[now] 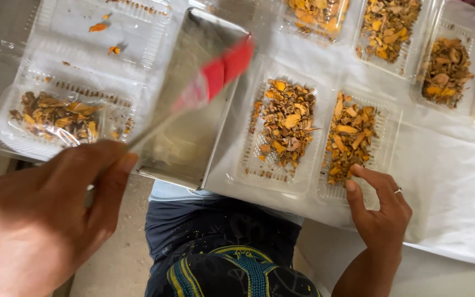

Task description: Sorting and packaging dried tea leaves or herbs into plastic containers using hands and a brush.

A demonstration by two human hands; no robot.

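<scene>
Left hand: at seven o'clock, curled loosely, fingers close together beside a blurred red-handled tool; grip unclear.
Right hand: at five o'clock, thumb and forefinger spread, touching a clear tray's near edge.
Tray contents: dried orange-brown pieces.

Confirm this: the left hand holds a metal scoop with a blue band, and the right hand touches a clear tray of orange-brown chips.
Wrong colour: in the head view the scoop in the left hand has a red band, not blue. The right hand does touch a clear tray of orange-brown chips.
</scene>
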